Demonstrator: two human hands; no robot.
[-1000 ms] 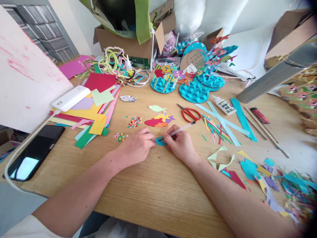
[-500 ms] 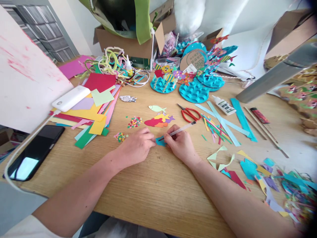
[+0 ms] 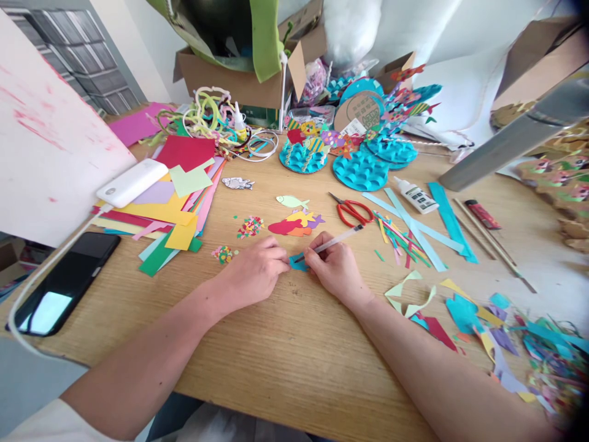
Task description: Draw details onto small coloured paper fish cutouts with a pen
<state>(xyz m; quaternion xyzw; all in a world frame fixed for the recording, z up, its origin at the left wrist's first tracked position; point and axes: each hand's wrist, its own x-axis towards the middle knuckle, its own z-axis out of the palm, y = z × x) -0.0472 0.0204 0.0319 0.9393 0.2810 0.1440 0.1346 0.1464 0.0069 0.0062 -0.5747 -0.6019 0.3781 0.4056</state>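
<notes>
My right hand (image 3: 338, 270) is closed around a slim pen (image 3: 338, 238) with a pale, see-through barrel, its dark tip resting at a small piece of blue paper (image 3: 298, 263). At the paper's left edge, the bent fingers of my left hand (image 3: 255, 270) press together on it against the table. Both hands partly cover the piece, so its full outline is hidden. Just beyond them lie cut paper fish in red, yellow, orange and purple (image 3: 289, 226), with a pale green paper fish (image 3: 292, 201) behind. Red-handled scissors (image 3: 352, 212) lie to the right of these.
Stacked coloured paper (image 3: 184, 209) and a white power bank (image 3: 132, 182) are left, near a black phone (image 3: 67, 282). Right are paper strips (image 3: 416, 227), a glue bottle (image 3: 416, 195), scraps (image 3: 464, 313) and a grey cylinder (image 3: 497, 144). Blue egg-tray bases (image 3: 360, 172) stand behind.
Almost nothing differs. Both hands keep their places at the blue paper, with at most a very slight shift of the pen.
</notes>
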